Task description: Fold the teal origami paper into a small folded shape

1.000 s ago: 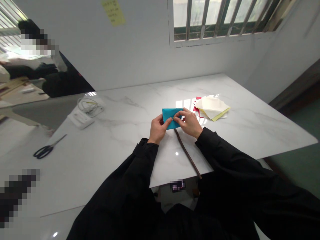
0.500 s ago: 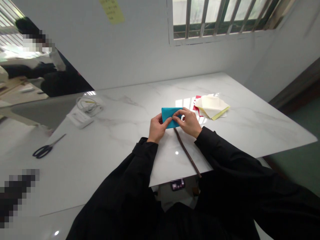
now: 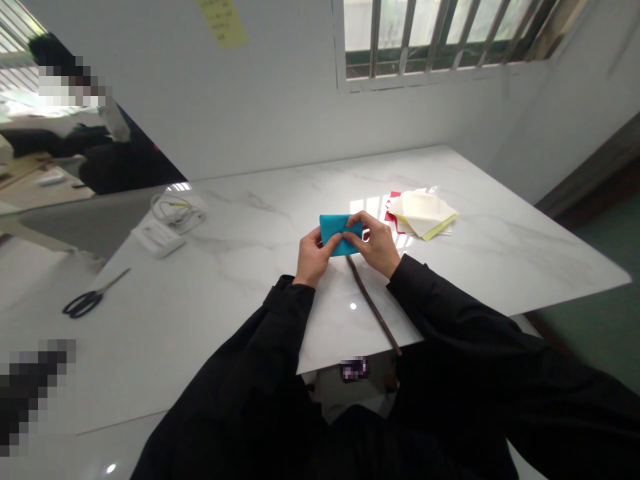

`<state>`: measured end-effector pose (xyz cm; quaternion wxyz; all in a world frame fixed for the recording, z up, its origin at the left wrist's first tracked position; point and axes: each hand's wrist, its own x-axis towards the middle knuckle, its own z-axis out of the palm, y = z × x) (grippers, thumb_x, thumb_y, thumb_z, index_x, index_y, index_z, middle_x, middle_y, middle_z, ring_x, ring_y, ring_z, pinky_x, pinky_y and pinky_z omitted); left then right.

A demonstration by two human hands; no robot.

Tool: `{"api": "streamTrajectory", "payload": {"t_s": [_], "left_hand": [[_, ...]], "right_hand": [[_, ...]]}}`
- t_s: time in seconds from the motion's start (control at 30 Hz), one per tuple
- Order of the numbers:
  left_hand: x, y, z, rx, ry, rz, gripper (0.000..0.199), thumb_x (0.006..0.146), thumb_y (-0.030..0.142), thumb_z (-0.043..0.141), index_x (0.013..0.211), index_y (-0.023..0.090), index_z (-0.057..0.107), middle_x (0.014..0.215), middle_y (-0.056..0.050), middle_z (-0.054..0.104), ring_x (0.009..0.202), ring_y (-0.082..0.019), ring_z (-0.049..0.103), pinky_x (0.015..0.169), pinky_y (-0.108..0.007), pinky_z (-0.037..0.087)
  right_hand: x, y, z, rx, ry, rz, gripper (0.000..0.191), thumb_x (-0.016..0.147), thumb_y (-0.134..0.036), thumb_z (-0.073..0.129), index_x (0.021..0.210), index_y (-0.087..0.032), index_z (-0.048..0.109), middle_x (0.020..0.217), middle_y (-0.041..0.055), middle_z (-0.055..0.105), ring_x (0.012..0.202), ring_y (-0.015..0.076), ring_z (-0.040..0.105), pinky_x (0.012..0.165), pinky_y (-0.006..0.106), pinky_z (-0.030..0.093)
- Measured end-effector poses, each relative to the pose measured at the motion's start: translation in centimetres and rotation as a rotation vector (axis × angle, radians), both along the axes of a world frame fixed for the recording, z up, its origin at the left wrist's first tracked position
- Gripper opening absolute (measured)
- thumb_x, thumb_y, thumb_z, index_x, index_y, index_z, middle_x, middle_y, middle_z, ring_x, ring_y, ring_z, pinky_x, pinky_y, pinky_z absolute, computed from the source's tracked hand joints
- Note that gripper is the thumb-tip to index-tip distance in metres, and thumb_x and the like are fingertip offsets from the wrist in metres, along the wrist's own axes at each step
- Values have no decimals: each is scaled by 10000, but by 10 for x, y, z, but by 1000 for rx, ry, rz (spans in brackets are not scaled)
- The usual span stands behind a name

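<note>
A folded piece of blue paper (image 3: 330,225) is held up over the table between my two hands. My left hand (image 3: 313,256) grips its left side, with the thumb on the near face and the fingers behind. On the right side my right hand (image 3: 376,243) pinches the paper, its index finger and thumb curled over the near face. Both thumbs nearly meet at the paper's middle. Beneath the paper a thin brown stick (image 3: 373,303) lies on the table, running down to the near edge.
White marbled table (image 3: 240,253). Right of my hands lies a stack of coloured paper sheets (image 3: 425,208). Scissors with black handles (image 3: 85,304) and a white power strip with a cable (image 3: 159,239) lie to the left. Another person (image 3: 125,160) shows at the upper left.
The blue paper and both hands have shifted very slightly left. My right index finger has moved a little on the paper's face.
</note>
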<state>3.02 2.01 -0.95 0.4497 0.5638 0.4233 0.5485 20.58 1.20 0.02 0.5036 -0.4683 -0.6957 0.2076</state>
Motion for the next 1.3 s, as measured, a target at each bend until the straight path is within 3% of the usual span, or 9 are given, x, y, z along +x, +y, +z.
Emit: {"api": "streamTrajectory", "payload": {"t_s": [0.1,0.2,0.3,0.43,0.53,0.67,0.97,1.3], "left_hand": [[0,0,-1,-11,-23,4,512,745,529,907,1061,142,797,1009,-85,815,922,-252,731,897,-394,598],[1,1,-2,-18,-45,-3,502,746,522,912,1048,137,801,1014,-87,818,916,-248,731,903,-386,592],[1,1,-2,-29,-59,-1,492,741,531,918,1013,136,805,992,-85,818,888,-240,728,877,-371,589],[0,1,-2,-39,-81,-8,507,732,540,927,1017,137,812,983,-80,817,877,-233,728,871,-359,583],[0,1,-3,-52,-98,-23,518,726,546,934,1024,138,817,987,-79,818,868,-225,726,863,-350,581],[0,2,-4,-70,-124,-35,523,719,548,942,1024,141,818,1011,-83,821,880,-225,729,889,-359,585],[0,2,-4,-90,-137,-37,540,701,548,952,1021,135,819,1018,-89,821,910,-237,732,903,-359,572],[0,3,-6,-95,-130,-32,530,688,536,955,1014,140,821,976,-80,810,877,-227,715,865,-343,553]], "right_hand": [[1,-1,0,-19,12,-21,340,935,-277,725,1258,-272,617,1026,27,707,856,205,645,758,341,545],[1,-2,1,-37,17,-25,699,928,-278,745,1558,-295,442,989,29,693,819,213,640,764,364,565],[1,0,-1,-61,48,-17,824,918,-307,771,1633,-279,364,929,28,688,753,213,623,752,387,572],[0,7,-8,-114,179,26,753,871,-398,817,1538,-255,497,919,35,710,770,217,652,748,383,578],[1,13,-12,-223,304,144,545,823,-490,836,1260,-200,687,958,67,744,840,233,691,779,387,592],[1,14,-12,-353,409,224,442,796,-538,845,1003,-160,751,965,94,777,879,250,719,830,412,606],[-1,10,-8,-388,485,248,455,759,-520,891,1011,-155,791,1014,104,801,957,271,738,882,438,619],[-1,14,-15,-390,475,238,414,757,-505,886,968,-160,795,961,84,794,890,246,724,832,405,602]]}}
